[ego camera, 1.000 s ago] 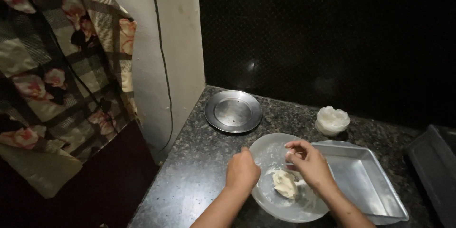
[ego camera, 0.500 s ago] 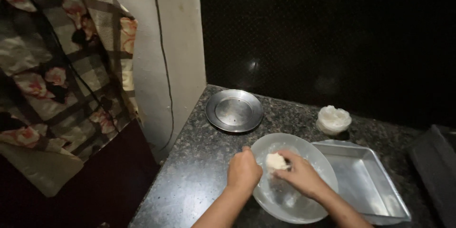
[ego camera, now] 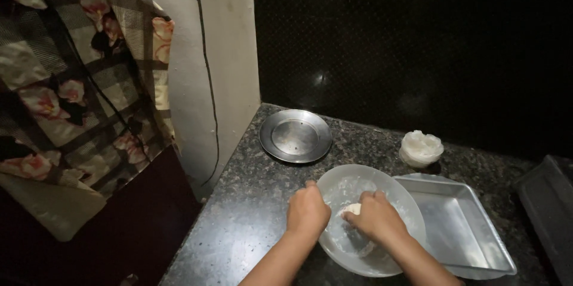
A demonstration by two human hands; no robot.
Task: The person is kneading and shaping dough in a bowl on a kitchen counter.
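Observation:
A clear round bowl stands on the dark speckled counter. My left hand grips the bowl's left rim. My right hand is inside the bowl, closed over a pale lump of dough and pressing it against the bowl's bottom. Only a small part of the dough shows at my fingertips.
A rectangular metal tray lies right of the bowl, touching it. A round steel plate sits at the back left. A small white container stands behind the tray. A dark tray edge is at far right; a flowered cloth hangs left.
My right hand carried the dough from the bowl's right side toward its left, lifted it briefly, and now presses it down near my left hand. The left hand stayed on the rim.

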